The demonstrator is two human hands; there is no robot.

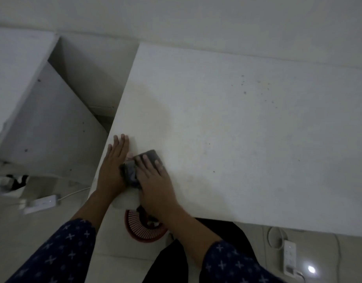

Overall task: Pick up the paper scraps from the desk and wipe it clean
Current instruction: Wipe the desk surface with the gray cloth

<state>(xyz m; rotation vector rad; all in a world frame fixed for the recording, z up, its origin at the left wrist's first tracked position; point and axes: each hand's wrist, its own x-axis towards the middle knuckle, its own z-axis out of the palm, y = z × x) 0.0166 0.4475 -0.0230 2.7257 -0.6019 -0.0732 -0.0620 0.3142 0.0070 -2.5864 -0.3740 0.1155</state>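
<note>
A white desk (237,129) fills the middle and right of the head view. My right hand (155,180) presses a dark grey cloth (133,170) flat against the desk near its front left corner. My left hand (112,166) lies flat with fingers apart on the desk's left edge, touching the cloth's left side. Small dark specks (244,92) dot the far right part of the desk. A damp-looking darker patch (153,103) shows beyond my hands. No paper scraps are visible on the desk.
A red slatted waste basket (143,227) stands on the floor under the desk's front edge. White power strips lie on the floor at left (41,203) and right (289,256). A white shelf unit (33,99) stands to the left across a gap.
</note>
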